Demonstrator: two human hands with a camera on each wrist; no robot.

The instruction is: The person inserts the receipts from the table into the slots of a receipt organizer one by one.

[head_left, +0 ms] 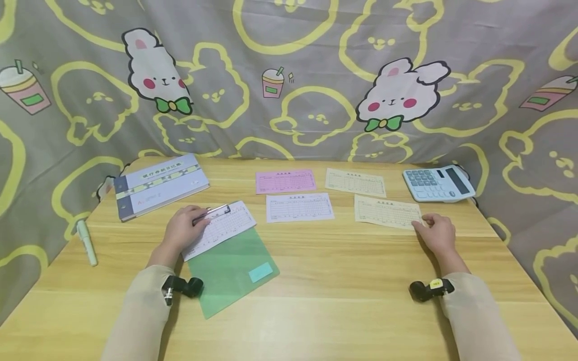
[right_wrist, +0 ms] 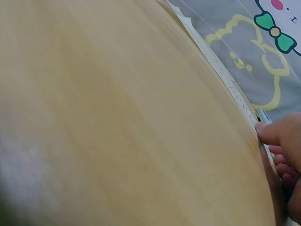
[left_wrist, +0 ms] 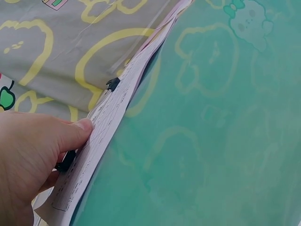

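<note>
My left hand (head_left: pixel 187 228) grips the top edge of a green clip folder (head_left: pixel 232 265), its thumb lying over the printed white forms (head_left: pixel 232 220) beside the metal clip. In the left wrist view the thumb presses near the forms' edge (left_wrist: pixel 108 113), and a black clip end (left_wrist: pixel 67 161) shows by the fingers. My right hand (head_left: pixel 438 233) pinches the right edge of a cream slip (head_left: pixel 384 210) between thumb and finger. That slip appears edge-on in the right wrist view, as a thin printed strip (right_wrist: pixel 230 87) running up to the thumb.
Pink (head_left: pixel 285 181), white (head_left: pixel 300 207) and another cream slip (head_left: pixel 355 182) lie mid-table. A thick ledger book (head_left: pixel 162 185) is at back left, a light green marker (head_left: pixel 87 243) at left, a blue calculator (head_left: pixel 438 184) at back right. Patterned curtain (head_left: pixel 289 120) surrounds the wooden table (head_left: pixel 343 301).
</note>
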